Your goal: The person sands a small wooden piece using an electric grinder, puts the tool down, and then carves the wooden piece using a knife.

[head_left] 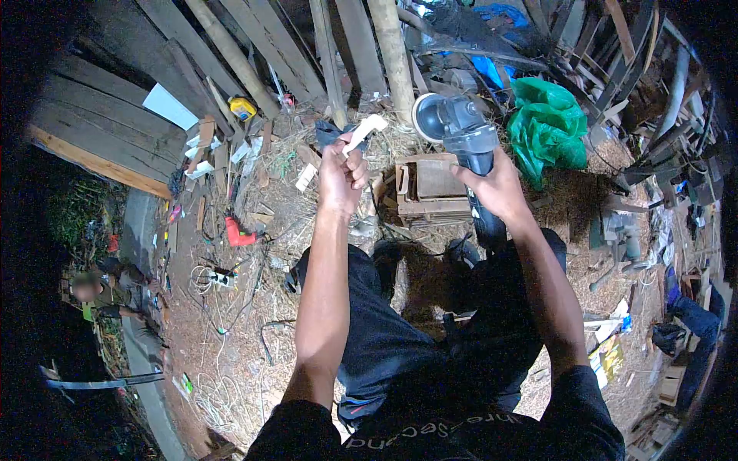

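My left hand (344, 175) is raised in front of me, its fingers closed on a small pale carved wood piece (364, 132) with a bent upper end. My right hand (496, 187) wraps round the body of an angle grinder (470, 140), whose round disc (430, 117) points up and to the left. Between and beyond my knees, a small wooden box (434, 184) sits on the ground, just left of the grinder. The grinder's rear end reaches down toward my right knee.
A red power tool (240, 232) lies on the shavings-covered ground at left, near a white power strip (222, 280) and loose cords. A green plastic bag (547, 127) is at right. Planks (269, 46) lean at the back. Another person (115, 288) is at far left.
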Tool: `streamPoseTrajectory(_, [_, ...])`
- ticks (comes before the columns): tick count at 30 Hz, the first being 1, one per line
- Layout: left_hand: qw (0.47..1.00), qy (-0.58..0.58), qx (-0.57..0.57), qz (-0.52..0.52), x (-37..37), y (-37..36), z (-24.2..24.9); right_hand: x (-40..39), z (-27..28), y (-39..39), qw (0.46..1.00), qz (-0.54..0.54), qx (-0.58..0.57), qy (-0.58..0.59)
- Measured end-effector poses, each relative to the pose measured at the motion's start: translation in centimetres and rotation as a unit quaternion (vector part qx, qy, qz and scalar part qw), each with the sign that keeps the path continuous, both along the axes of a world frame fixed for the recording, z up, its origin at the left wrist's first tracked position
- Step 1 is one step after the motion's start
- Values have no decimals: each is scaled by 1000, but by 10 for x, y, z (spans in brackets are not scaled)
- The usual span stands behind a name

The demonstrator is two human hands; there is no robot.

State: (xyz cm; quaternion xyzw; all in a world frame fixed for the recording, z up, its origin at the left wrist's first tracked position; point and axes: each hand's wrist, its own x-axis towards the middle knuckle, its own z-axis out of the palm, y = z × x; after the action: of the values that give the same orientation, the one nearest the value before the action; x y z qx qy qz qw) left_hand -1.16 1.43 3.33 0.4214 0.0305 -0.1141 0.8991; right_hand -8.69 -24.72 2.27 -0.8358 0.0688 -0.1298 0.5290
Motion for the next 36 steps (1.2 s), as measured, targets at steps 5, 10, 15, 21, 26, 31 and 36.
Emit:
streamPoseTrajectory(5, [999,-10,-32,-24,-1,2,-2,-2,6,5,1000,4,-5,29])
streamPoseTrajectory(10, [998,4,-45,-36,1,6,-4,-2,12,8,999,-1,-11,38])
streamPoseTrajectory(15, [993,-19,-93,-77,1,8,-1,-1,10,8,1000,7,-12,25])
streamPoseTrajectory(21, [984,-8,-137,-114,2,11,-3,1,1,7,1000,14,-15,12])
streamPoseTrajectory(26, [980,-22,-152,-129,1,11,-4,1,4,7,1000,25,-3,12])
streamPoseTrajectory(31, [991,-39,-100,-80,-1,7,2,-1,10,9,1000,16,-22,10])
streamPoseTrajectory(36, [995,-25,94,2,-2,-2,0,-2,11,9,1000,8,-1,19])
